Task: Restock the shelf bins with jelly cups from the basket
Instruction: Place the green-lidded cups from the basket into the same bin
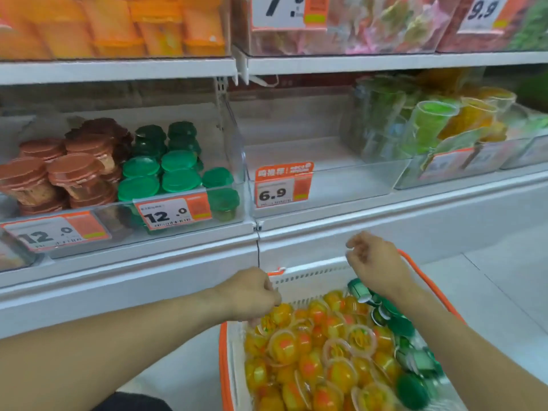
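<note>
Both hands reach over the basket (228, 366), jelly cups (320, 357) piled beneath the left grip (252, 295); the right grip (373, 265) hangs above the far rim (shelf bin (326, 185) directly behind, stocked bins (124, 179) farther left).

Basket (311, 280): at 6 o'clock, heaped with orange jelly cups (314, 360).
Left hand (252, 295): curled over basket's 9 o'clock edge.
Right hand (373, 262): loosely curled above it.

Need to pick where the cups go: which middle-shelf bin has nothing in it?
The clear bin tagged 6.9; the bins beside it hold cups.
</note>
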The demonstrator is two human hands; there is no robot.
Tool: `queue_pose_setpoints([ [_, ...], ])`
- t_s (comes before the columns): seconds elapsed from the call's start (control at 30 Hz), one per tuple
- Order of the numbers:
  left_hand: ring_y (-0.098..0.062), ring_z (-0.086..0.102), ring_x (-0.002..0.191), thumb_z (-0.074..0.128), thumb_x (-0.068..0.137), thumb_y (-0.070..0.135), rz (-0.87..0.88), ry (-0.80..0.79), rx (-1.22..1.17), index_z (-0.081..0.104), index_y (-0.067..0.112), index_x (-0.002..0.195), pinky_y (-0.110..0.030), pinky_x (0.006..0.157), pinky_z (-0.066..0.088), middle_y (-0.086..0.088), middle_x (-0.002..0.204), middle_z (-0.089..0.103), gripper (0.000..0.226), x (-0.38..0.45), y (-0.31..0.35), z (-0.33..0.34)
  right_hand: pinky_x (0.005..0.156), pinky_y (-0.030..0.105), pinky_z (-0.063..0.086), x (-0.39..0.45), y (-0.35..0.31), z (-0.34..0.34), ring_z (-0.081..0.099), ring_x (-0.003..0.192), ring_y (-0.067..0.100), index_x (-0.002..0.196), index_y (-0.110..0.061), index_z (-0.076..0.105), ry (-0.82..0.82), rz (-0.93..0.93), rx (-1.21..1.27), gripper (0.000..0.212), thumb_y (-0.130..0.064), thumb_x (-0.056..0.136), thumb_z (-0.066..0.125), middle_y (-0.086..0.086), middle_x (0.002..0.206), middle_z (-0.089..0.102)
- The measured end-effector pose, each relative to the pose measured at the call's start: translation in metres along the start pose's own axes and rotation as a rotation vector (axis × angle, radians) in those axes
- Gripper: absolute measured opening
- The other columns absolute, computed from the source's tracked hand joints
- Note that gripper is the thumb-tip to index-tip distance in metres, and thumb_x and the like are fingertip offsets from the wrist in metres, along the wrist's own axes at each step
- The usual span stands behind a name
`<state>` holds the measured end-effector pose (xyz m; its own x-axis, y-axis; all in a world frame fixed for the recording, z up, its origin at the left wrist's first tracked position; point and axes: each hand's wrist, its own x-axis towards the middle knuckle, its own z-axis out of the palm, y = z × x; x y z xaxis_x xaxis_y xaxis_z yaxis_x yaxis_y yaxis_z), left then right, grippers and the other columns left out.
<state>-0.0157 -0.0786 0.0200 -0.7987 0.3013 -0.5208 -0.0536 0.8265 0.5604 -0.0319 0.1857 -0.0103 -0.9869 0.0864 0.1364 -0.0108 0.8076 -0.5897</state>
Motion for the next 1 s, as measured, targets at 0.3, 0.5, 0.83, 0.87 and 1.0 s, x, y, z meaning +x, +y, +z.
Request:
queue_pose_setpoints([
  [0.3,-0.023,0.063,0.094,0.055,0.089,0.026,0.154,0.102,0.215,0.059,0.021,0.085,-0.031,0.077,0.050,-0.003,0.096,0.068,0.007,0.117,0.061,0.131,0.090,0.039,0.051,-0.094,0.169,0.033,0.058,0.113,0.031,0.140,-0.018,0.040,-0.162,0.555,-0.345,0.063,-0.034,0.084,0.065,0.012,0.134,0.048],
  [0.5,-0.023,0.056,0.103,0.062,0.087,0.020,0.128,0.239,0.147,0.054,0.013,0.113,-0.036,0.088,0.049,-0.006,0.114,0.058,0.028,0.185,0.089,0.196,0.089,0.039,0.054,-0.101,0.201,0.061,0.059,0.117,0.029,0.150,-0.017,0.025,-0.170,0.680,-0.166,0.078,-0.033,0.086,0.066,0.011,0.138,0.051],
  [0.83,-0.025,0.037,0.139,0.073,0.087,0.025,0.223,0.350,0.467,0.029,0.018,0.151,-0.041,0.118,0.033,-0.004,0.152,0.038,0.078,0.262,0.102,0.254,0.098,0.042,0.051,-0.071,0.215,0.078,0.045,0.131,0.026,0.157,-0.030,0.007,-0.136,0.551,-0.172,0.083,-0.032,0.090,0.055,0.001,0.146,0.048],
  [0.87,-0.025,0.038,0.137,0.073,0.087,0.023,0.217,0.389,0.490,0.033,0.018,0.149,-0.040,0.118,0.033,-0.004,0.149,0.040,0.075,0.265,0.102,0.257,0.102,0.042,0.049,-0.071,0.217,0.082,0.037,0.136,0.026,0.157,-0.031,0.000,-0.192,0.564,-0.176,0.085,-0.036,0.092,0.054,0.001,0.149,0.043],
  [1.0,-0.019,0.047,0.123,0.076,0.084,0.018,0.182,0.459,0.464,0.051,0.018,0.135,-0.035,0.113,0.040,-0.001,0.130,0.050,0.057,0.268,0.099,0.258,0.111,0.045,0.039,-0.068,0.213,0.088,0.030,0.141,0.031,0.157,-0.030,0.000,-0.228,0.604,-0.265,0.081,-0.033,0.095,0.051,0.008,0.153,0.033],
])
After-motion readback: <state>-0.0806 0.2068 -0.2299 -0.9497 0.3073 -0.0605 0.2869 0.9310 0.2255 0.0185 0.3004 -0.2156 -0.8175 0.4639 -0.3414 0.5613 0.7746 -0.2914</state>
